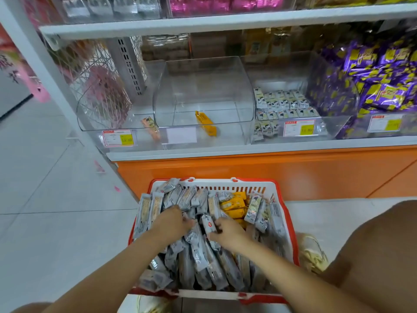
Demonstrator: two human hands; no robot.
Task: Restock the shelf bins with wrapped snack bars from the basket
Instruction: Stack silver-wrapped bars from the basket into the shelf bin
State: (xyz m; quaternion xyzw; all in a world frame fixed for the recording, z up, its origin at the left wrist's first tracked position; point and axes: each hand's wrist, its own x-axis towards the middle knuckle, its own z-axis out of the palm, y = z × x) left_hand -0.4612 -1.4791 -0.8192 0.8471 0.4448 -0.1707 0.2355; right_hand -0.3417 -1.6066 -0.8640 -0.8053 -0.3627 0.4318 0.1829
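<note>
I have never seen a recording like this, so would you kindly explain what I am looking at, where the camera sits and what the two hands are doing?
There is no machine here. A person wears a wide-angle camera on the head, so this single picture looks forward and down along their own arms. Both hands reach into a red and white basket heaped with grey-wrapped snack bars and some yellow bars. The right hand pinches one grey bar. The left hand is dug in among the bars, and I cannot tell whether it holds one. Above, on the shelf, a clear bin holds a lone yellow packet. The bin to its right holds small black-and-white packs.
</note>
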